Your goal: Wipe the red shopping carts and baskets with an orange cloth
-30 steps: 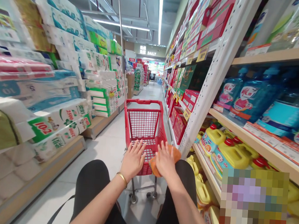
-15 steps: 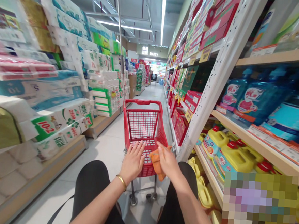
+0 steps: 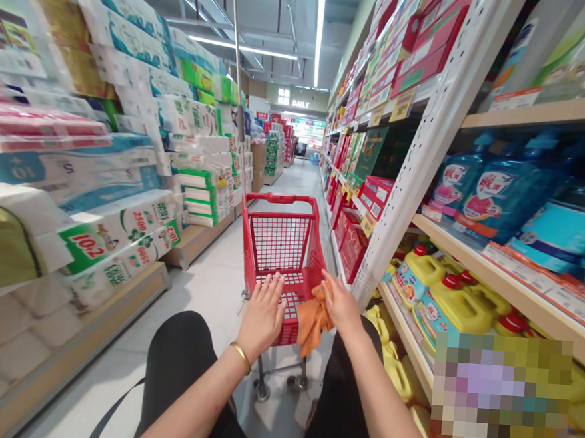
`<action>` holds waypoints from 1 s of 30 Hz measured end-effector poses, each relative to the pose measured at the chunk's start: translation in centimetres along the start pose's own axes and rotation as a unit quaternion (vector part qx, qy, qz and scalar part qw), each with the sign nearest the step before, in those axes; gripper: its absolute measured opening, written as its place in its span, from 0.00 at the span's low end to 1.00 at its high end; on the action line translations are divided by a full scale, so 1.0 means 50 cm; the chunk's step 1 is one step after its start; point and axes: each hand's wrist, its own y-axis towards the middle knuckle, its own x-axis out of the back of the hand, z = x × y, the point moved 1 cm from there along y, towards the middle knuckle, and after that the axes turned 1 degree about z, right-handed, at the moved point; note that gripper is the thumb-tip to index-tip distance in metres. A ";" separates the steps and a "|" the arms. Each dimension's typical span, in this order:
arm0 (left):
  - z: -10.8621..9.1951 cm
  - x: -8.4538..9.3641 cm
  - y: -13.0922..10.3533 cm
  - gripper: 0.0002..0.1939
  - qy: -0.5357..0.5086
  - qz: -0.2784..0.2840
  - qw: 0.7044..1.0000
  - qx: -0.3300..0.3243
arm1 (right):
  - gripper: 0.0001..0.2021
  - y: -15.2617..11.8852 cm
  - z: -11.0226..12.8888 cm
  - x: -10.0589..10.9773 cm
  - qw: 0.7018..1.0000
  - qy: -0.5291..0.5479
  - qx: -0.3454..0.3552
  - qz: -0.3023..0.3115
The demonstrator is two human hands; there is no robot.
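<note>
A red shopping cart (image 3: 278, 245) stands upright on the floor in front of my knees. My left hand (image 3: 263, 310), fingers stretched out and lying flat, is at the cart's near left edge; it appears to rest there. A gold bracelet (image 3: 240, 358) circles the left wrist. With my right hand (image 3: 340, 306) I hold an orange cloth (image 3: 314, 320), bunched near the fingers and hanging down over the cart's near right corner. The palm and part of the grip are hidden.
On the right, shelves (image 3: 514, 261) carry yellow jugs (image 3: 459, 313) and blue pump bottles (image 3: 500, 183) close to my right arm. Paper packs (image 3: 116, 233) are stacked along the left. A tiled aisle (image 3: 298, 179) runs ahead.
My right hand has shifted slightly right and up along the cart's edge, and more of the orange cloth shows beside it. My left hand stays in place.
</note>
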 end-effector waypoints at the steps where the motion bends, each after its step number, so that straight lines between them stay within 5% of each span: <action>1: -0.003 0.000 0.001 0.35 -0.004 0.000 1.000 -0.001 | 0.21 -0.022 -0.007 -0.017 0.999 -0.024 0.009 0.020; 6: -0.010 -0.004 0.003 0.34 -0.010 -0.005 1.000 -0.003 | 0.22 -0.099 0.013 -0.063 0.987 -0.156 0.012 0.023; 11: -0.004 -0.008 0.003 0.34 -0.008 0.000 1.000 -0.001 | 0.52 -0.117 0.034 -0.091 0.985 -0.166 -0.024 -0.034; 14: -0.006 -0.013 0.007 0.34 -0.007 0.002 1.000 -0.004 | 0.58 -0.111 0.014 -0.105 0.978 -0.151 -0.099 -0.100; 20: -0.020 -0.025 0.018 0.33 -0.002 0.003 1.000 -0.014 | 0.43 -0.095 -0.032 -0.116 0.983 -0.088 -0.123 -0.104; 26: -0.017 -0.021 0.018 0.34 -0.007 0.000 1.000 -0.018 | 0.40 -0.125 0.039 -0.125 0.987 -0.099 0.116 0.042; 30: -0.016 -0.020 0.017 0.34 -0.006 0.003 1.000 -0.012 | 0.42 -0.113 0.058 -0.102 0.994 -0.084 0.057 0.047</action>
